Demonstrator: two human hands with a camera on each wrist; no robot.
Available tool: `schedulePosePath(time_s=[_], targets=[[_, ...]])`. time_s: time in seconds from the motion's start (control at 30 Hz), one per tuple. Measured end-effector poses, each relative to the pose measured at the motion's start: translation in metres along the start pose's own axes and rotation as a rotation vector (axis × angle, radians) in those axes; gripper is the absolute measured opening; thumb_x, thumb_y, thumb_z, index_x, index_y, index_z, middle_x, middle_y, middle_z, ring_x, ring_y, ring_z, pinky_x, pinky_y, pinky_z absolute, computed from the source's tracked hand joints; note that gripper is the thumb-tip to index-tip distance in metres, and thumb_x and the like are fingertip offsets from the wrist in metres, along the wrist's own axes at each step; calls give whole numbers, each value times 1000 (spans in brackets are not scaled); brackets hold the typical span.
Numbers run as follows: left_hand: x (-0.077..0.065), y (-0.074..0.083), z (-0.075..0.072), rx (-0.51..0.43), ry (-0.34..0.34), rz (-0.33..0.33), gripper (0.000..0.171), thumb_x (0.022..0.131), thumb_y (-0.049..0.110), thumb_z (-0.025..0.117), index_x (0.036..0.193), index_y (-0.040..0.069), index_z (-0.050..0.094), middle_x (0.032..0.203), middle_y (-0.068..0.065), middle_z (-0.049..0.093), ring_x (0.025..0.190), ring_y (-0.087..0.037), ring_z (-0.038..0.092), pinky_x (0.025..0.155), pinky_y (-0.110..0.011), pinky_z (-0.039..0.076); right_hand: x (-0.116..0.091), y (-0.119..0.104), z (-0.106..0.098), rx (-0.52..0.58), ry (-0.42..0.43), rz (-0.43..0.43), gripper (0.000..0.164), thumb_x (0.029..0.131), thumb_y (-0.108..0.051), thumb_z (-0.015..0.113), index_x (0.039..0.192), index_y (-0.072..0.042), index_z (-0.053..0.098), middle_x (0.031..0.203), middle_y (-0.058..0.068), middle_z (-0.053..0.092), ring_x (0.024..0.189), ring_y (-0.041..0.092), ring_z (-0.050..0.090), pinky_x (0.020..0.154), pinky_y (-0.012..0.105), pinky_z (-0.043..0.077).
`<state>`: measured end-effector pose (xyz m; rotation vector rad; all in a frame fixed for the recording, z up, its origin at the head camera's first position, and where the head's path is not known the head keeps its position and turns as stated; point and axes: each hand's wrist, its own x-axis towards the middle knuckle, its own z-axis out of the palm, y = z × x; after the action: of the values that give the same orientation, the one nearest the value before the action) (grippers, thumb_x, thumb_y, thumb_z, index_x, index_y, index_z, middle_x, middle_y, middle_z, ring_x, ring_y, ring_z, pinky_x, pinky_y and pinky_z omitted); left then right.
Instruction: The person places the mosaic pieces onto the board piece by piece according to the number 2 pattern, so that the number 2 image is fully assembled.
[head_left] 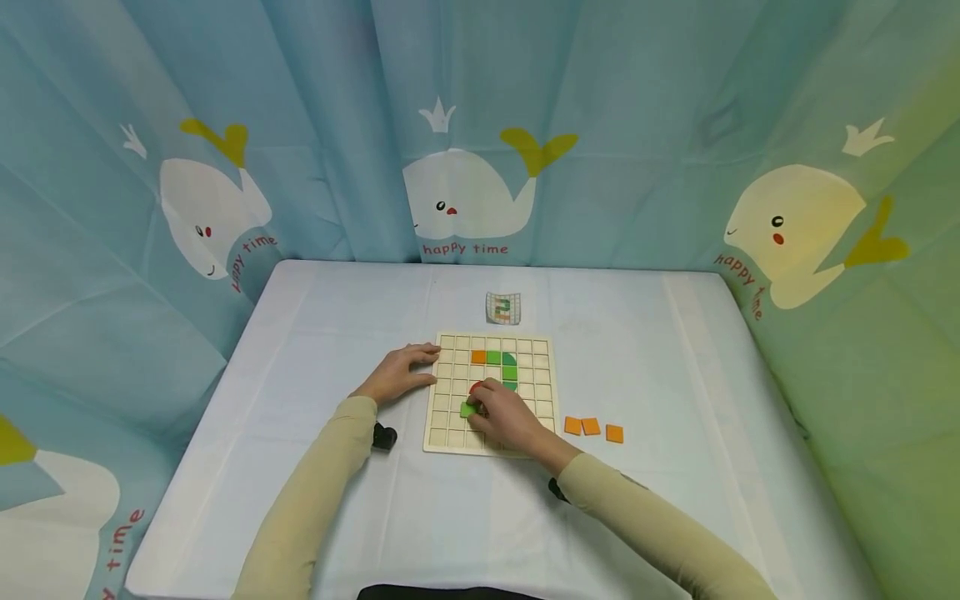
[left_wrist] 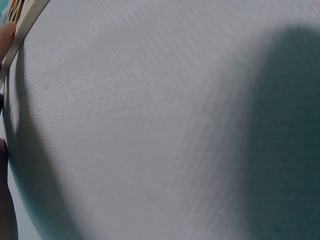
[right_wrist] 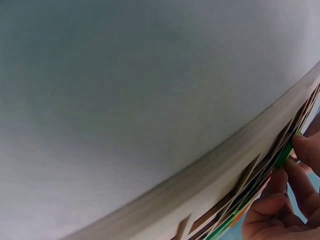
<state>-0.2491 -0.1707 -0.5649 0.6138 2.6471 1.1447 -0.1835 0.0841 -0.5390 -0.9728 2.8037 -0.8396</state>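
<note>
A square wooden grid board [head_left: 442, 425] lies on the table. My left hand [head_left: 397, 373] touches the board's left edge, its fingertips right at the rim; only part of that hand shows in the left wrist view. Over the lower middle of the grid, my right hand [head_left: 512, 418] pinches a light green square tile [head_left: 468, 409] between thumb and finger. The right wrist view shows this green tile [right_wrist: 285, 154] at the fingertips, low over the grid. A red piece [head_left: 476, 387] peeks out beside the right fingers. Above it are an orange tile [head_left: 478, 357] and several green pieces [head_left: 509, 372] in cells.
Three orange square tiles [head_left: 591, 427] lie to the right of the board. Behind the board is a small printed pattern card [head_left: 503, 308]. A white cloth [head_left: 645, 350] covers the table, and curtains with whales [head_left: 472, 196] hang around it.
</note>
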Motion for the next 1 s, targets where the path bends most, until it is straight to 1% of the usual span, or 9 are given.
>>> schedulePosePath(time_s=[0.1,0.2,0.3,0.43,0.6,0.7,0.83,1.0], targets=[[0,-1,1,4,-1,0,52,88,27,74,134,6,60,147,-1,49,141,-21,36,124,-36,19,3,-1,2,-15,6,8,14,88,-12,72,100,-4,70,98,4,60,80,12,58,68,24,56],[0,-2,1,6,0,1,52,88,27,74,134,6,61,147,0,49,141,-21,37,122,-37,24,5,-2,2,-17,0,34,14,89,-13,72,100,-5,70,98,3,59,80,11,58,69,24,56],[1,-3,2,1,0,-1,52,88,28,75,134,7,61,147,1,49,141,-21,37,120,-37,28,5,-2,2,-11,0,43,13,88,-11,72,100,-5,71,99,3,60,81,11,58,70,25,57],[1,-2,2,-2,-2,-2,52,88,28,75,134,7,61,147,1,49,140,-20,37,120,-36,30,2,-1,-1,-7,-13,35,14,87,-9,72,100,-3,70,96,4,60,79,12,57,69,26,56],[0,-2,2,11,-1,5,52,89,29,74,134,7,61,147,0,49,140,-21,37,120,-38,31,-5,1,-3,-11,-29,35,15,85,-11,74,98,-4,71,92,3,59,77,12,55,67,25,55],[1,-2,1,13,5,9,51,89,29,73,133,6,61,147,-1,49,140,-22,38,120,-39,30,-10,1,-4,-6,-12,25,15,84,-9,74,97,-3,72,92,3,60,78,13,55,68,25,55],[1,-1,0,-4,6,4,51,89,28,74,133,6,61,147,-1,49,141,-23,37,121,-39,27,-16,4,-5,1,10,29,15,83,-9,75,96,-2,71,91,4,59,76,13,53,66,25,53],[1,0,0,3,-7,-3,52,89,28,74,134,5,61,147,-1,49,142,-23,35,123,-39,22,-20,8,-7,8,15,84,15,83,-10,75,97,-4,71,91,2,60,77,12,53,67,25,53]])
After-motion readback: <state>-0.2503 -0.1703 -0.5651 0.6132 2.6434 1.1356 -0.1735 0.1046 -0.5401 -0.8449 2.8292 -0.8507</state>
